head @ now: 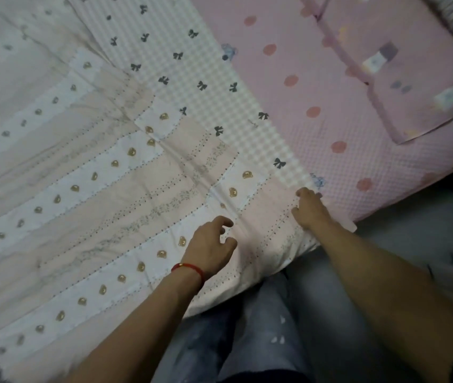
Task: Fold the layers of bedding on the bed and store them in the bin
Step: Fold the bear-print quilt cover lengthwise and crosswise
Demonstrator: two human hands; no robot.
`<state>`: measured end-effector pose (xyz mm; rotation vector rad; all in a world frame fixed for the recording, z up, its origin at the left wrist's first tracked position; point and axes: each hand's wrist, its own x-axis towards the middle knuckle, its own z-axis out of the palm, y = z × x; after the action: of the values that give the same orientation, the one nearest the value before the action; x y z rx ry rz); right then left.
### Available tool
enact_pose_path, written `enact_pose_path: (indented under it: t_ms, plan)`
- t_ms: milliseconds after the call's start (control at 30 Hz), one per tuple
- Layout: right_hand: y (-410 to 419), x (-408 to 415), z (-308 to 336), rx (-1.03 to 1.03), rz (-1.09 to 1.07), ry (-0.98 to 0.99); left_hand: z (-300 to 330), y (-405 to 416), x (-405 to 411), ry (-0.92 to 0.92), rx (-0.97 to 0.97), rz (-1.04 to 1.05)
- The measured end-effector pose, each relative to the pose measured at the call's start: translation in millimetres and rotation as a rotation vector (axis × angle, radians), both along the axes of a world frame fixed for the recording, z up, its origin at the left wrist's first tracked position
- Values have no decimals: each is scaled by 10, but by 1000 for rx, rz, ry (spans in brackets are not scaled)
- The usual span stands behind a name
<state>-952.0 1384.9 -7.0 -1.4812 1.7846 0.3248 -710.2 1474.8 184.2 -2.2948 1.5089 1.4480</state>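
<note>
A pink-and-white striped quilt with small bear prints (103, 205) lies spread over the bed's left and middle. Beneath it shows a checked layer with dark bows (192, 87), and under that a pink sheet with red dots (330, 87). My left hand (211, 244), with a red string at the wrist, hovers just over the quilt near its front edge, fingers loosely curled and holding nothing. My right hand (309, 208) rests flat on the quilt's right corner, fingertips at the edge where the checked layer begins.
A folded pink piece of fabric (402, 87) lies on the dotted sheet at the right. A striped item (451, 17) sits at the top right corner. My legs in grey trousers (275, 327) stand against the bed's front edge; grey floor shows to the right.
</note>
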Motion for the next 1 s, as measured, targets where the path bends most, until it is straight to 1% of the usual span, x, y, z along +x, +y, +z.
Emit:
enact_pose_path:
  t_ms: [100,200,300,433,467,533,633,700,800,933,1000]
  plan:
    - [7,2,-66,-44,11,104,-49,145,50,-37,45,3]
    - [156,44,-41,-68,84,130,-105,315,126,-36,106,8]
    - [523,122,93,-74,45,-20,-130,457,201,-16,145,16]
    - [1124,448,680,-66,153,-187,-178,541,348,63,165,10]
    - [1274,524,773,-64,198,-230,-232,538,384,78,174,41]
    - [1610,748,1003,-110,235,-255,-259,552,540,151,197,182]
    - [2033,1042,1179,-188,251,-224,-295,537,802,350,277,472]
    - [2398,1280,1300,-228,260,-189,-312,609,1086,440,272,541]
    - [2903,1660,1492,-290,147,-140,-390,779,1532,458,220,529]
    - [3351,2116,1696,-227,29,29,-344,1243,1984,425,188,480]
    - [3572,2317,1771,-230,-25,39,-324,1514,2168,420,176,483]
